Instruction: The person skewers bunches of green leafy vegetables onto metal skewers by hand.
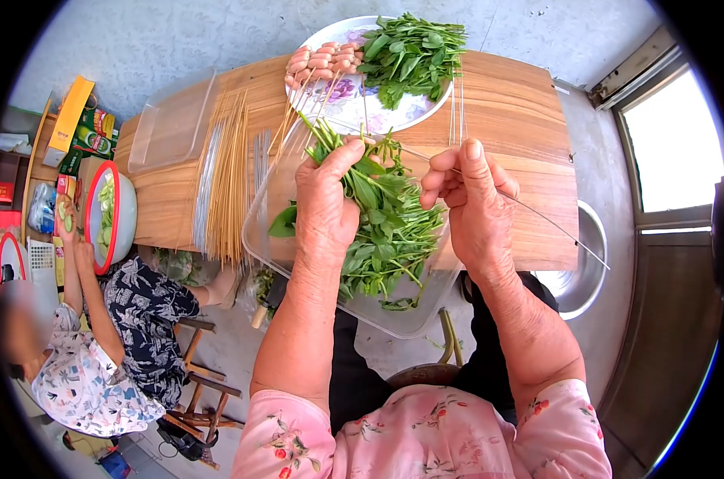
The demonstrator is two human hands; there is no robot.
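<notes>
1. the left hand (330, 195) is closed around a handful of leafy greens (370, 188), thumb pressed down on the stems, above a see-through plastic tray (258, 249).
2. these greens have oval, pointed leaves, deep green and slightly glossy, on slender, paler stems; the cut stem ends poke out past the thumb toward the plate, and the leaves droop toward the tray.
3. the right hand (475, 195) pinches a metal skewer (553, 228) between thumb and fingers, beside the greens and over the tray's right side.
4. the skewer is thin, straight and dull grey; one end points out past the wrist toward a steel basin (591, 291), the other slants toward the held stems. whether it pierces them i cannot tell.
5. a loose heap of the same kind of greens (386, 255) lies in the tray, leaves tangled, some stems curving over one another.
6. on the wooden table (514, 104), a floral plate (426, 112) bears pink sausages (322, 62) on sticks and a dense pile of greens (414, 52), with metal skewers sticking out toward the right hand.
7. left of the tray lie bamboo skewers (233, 184).
</notes>
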